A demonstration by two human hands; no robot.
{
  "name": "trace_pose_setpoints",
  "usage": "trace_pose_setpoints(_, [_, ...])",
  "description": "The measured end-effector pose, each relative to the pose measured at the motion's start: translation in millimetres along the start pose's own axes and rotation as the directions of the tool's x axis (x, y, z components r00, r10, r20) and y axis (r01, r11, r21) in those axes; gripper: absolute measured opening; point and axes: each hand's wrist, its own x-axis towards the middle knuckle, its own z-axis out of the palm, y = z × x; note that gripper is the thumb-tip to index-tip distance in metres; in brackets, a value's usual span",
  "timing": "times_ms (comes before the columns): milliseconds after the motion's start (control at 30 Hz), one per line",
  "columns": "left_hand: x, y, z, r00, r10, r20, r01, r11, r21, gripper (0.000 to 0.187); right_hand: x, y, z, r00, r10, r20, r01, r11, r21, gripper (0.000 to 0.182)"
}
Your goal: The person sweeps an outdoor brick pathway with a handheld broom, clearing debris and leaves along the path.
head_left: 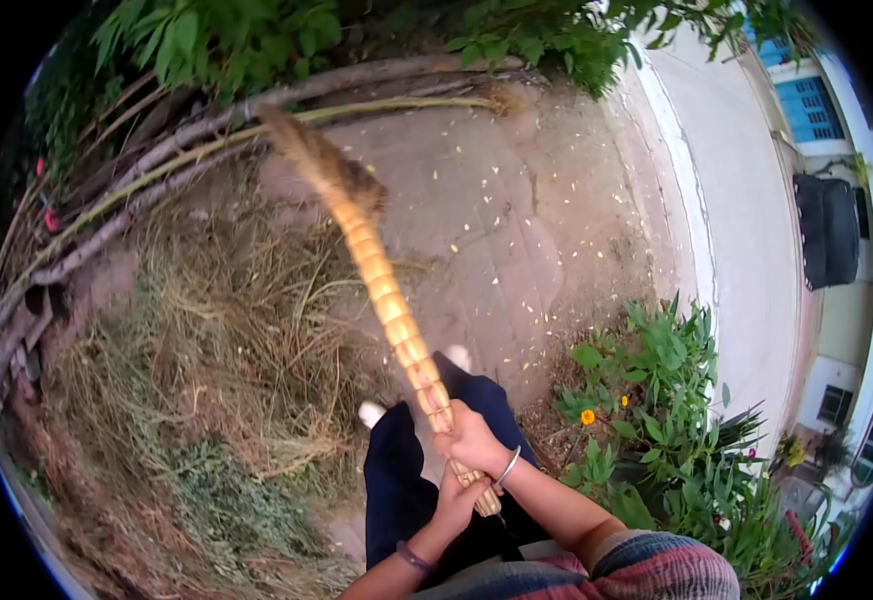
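A long yellow bound-stalk broom (386, 300) runs from bottom centre up to the upper left, its brown bristle end blurred over the paved ground. My right hand (473, 440), with a silver bangle at the wrist, is wrapped round the handle. Just below it my left hand (454, 503), with a dark band at the wrist, grips the same handle near its lower end. Small pale petals or leaves lie scattered on the ground (496, 230) to the right of the broom.
A heap of dry grass and cut plants (226, 380) lies at left. Long branches (206, 125) stretch along the upper left under green foliage. A flowering plant (646, 380) grows at right, beside a pale concrete lane (746, 200). A dark covered vehicle (826, 232) stands beyond.
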Motion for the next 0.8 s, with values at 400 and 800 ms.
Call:
trace_pose_setpoints(400, [366, 0, 169, 0.885, -0.465, 0.029, 0.439, 0.854, 0.278, 0.01, 212, 39, -322, 0.864, 0.213, -0.456, -0.036, 0.93, 0.365, 0.009])
trace_pose_setpoints(800, [312, 13, 179, 0.789, -0.01, -0.614, -0.027, 0.998, -0.051, 0.023, 247, -35, -247, 0.865, -0.007, 0.501, 0.044, 0.997, -0.063, 0.025])
